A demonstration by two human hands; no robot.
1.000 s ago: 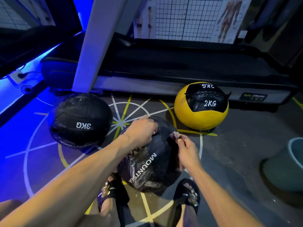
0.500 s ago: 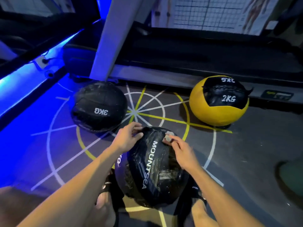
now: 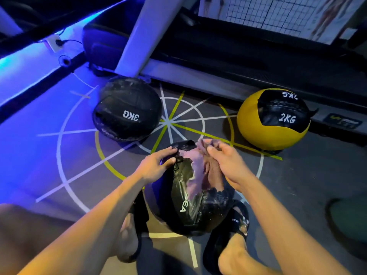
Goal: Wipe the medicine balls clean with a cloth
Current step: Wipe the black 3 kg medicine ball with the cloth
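A shiny black medicine ball [image 3: 190, 207] with white lettering sits on the floor between my feet. My left hand [image 3: 156, 165] grips a black strap or flap at its top left. My right hand [image 3: 226, 165] holds a pale pinkish cloth [image 3: 200, 167] that drapes down over the ball's top. A black ball marked 3KG [image 3: 127, 110] lies to the far left. A yellow and black ball marked 2KG [image 3: 274, 120] lies to the far right.
A treadmill [image 3: 238, 56] with a white upright post [image 3: 143, 34] runs along the back. A power strip [image 3: 53, 42] lies at the blue-lit left edge. A greenish bucket [image 3: 351, 221] stands at the right edge. My sandalled feet [image 3: 232, 227] flank the ball.
The cloth, bunched small in my right hand before, now hangs spread over the ball's top. My left hand has closed on the black strap. The camera has moved nearer and lower.
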